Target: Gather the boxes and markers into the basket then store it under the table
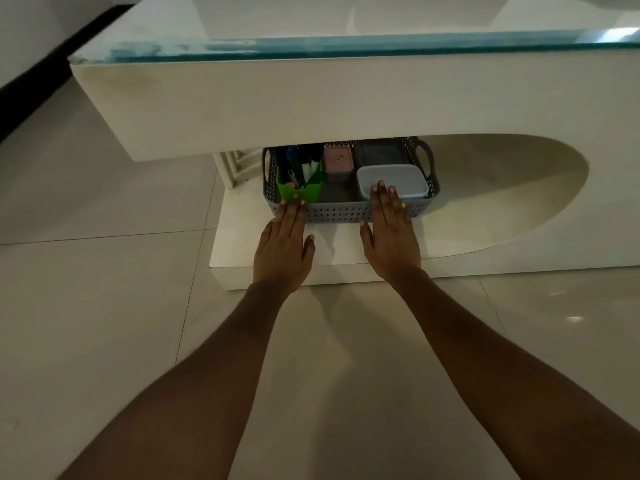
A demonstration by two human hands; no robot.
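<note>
**A:** Fingers [381,194] of both hands are laid out flat and straight against the near wall of the basket [346,212], nothing gripped. The left hand [282,247] is set by the green holder [300,192], the right hand [389,237] by the clear lidded box [393,181].

**B:** So the storing step is what's being done here, looks like. The basket is already parked on the white base shelf [242,244] under the table [311,98], about half tucked beneath the top.

**A:** Yep. Probably 1 more even push from both palms is needed so it slides straight in.

**B:** The load looks sorted: markers [294,164] stood up in the green holder, a pink box [338,162] behind, a dark box [381,152] at the back. 3 boxes can be counted, grey perforated plastic all round.
</note>
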